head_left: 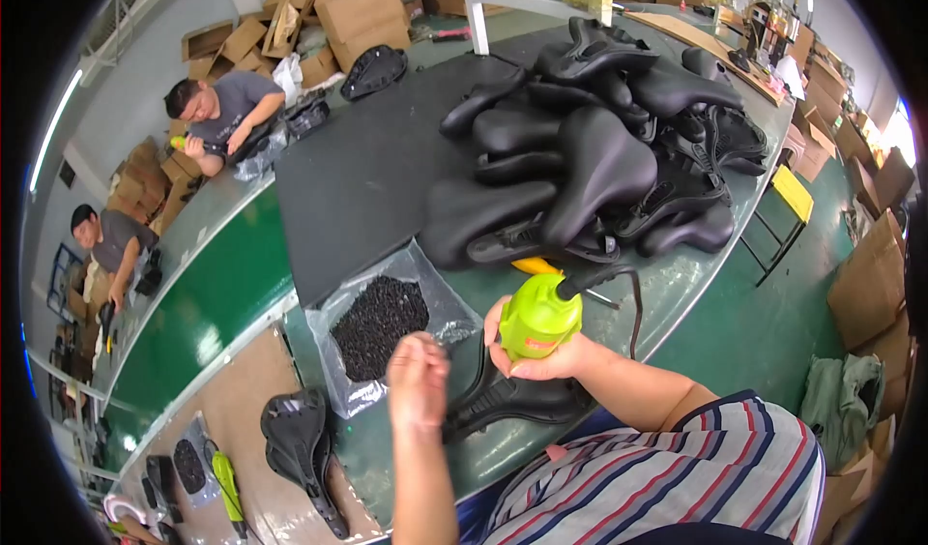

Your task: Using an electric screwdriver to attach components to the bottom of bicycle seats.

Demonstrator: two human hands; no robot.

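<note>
My right hand is wrapped round a lime-green corded electric screwdriver, its black cord leaving the top. Below it a black bicycle saddle lies underside up at the table's near edge, partly hidden by my hands. The screwdriver's tip is out of sight. My left hand, slightly blurred, hovers beside the saddle with its fingertips pinched together. Whatever they may hold is too small to make out. Just past that hand, a clear plastic bag lies spread open under a heap of small black screws.
A big pile of black saddles covers the table's far right, beside a black mat. Another saddle and a green screwdriver lie at lower left. Two people work further left. A yellow folding stool stands on the right.
</note>
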